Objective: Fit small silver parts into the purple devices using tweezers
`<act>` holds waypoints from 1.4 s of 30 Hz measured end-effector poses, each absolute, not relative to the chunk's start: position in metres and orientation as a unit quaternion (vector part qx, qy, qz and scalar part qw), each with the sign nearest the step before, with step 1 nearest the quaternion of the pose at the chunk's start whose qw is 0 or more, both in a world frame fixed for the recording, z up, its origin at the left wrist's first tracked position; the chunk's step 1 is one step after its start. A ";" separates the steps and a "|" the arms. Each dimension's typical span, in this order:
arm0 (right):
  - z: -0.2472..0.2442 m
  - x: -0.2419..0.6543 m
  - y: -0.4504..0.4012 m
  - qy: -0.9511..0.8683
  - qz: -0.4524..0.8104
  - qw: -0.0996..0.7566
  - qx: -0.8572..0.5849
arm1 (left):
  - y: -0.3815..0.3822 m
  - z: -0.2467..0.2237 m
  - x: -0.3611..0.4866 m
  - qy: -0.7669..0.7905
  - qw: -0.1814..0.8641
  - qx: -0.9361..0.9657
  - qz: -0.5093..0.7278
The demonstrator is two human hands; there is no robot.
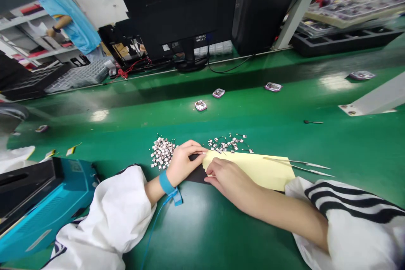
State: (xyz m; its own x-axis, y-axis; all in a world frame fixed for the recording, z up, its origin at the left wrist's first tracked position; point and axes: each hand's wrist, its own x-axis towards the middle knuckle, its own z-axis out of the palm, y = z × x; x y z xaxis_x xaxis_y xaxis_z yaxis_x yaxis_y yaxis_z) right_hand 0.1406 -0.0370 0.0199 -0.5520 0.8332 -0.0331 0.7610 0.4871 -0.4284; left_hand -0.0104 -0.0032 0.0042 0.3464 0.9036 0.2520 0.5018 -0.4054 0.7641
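**Left hand** (186,163) and **right hand** (227,179) at a green bench mat (253,114). Both hands are half closed with curled fingers, meeting over the end of a yellow paper sheet (249,171) that overlies a black sheet (198,174). Whether either hand truly grips the paper or only presses it cannot be told. Loose piles of tiny wired parts lie just beside the left hand (left pile (162,152)) and along the yellow sheet's upper edge (right pile (226,144)). Tweezers (297,166) rest across the sheet's far end. A blue wrist strap (166,182) circles the left wrist.

Risks: a slipping sheet could drag the right pile or tip the tweezers; a careless wrist or sleeve could scatter the left pile; wires could tangle.
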 end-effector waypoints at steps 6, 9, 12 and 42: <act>0.019 0.156 -0.013 -0.699 0.504 0.216 -0.459 | -0.010 0.001 -0.011 0.451 0.343 0.718 0.404; 0.016 0.159 -0.008 -0.563 0.636 0.316 -0.424 | -0.014 0.001 -0.012 0.439 0.320 0.727 0.420; 0.014 0.158 -0.008 -0.513 0.676 0.356 -0.392 | -0.016 0.003 -0.011 0.433 0.286 0.745 0.419; 0.008 0.148 -0.015 -0.447 0.665 0.423 -0.424 | -0.021 0.010 -0.010 0.389 0.162 0.813 0.403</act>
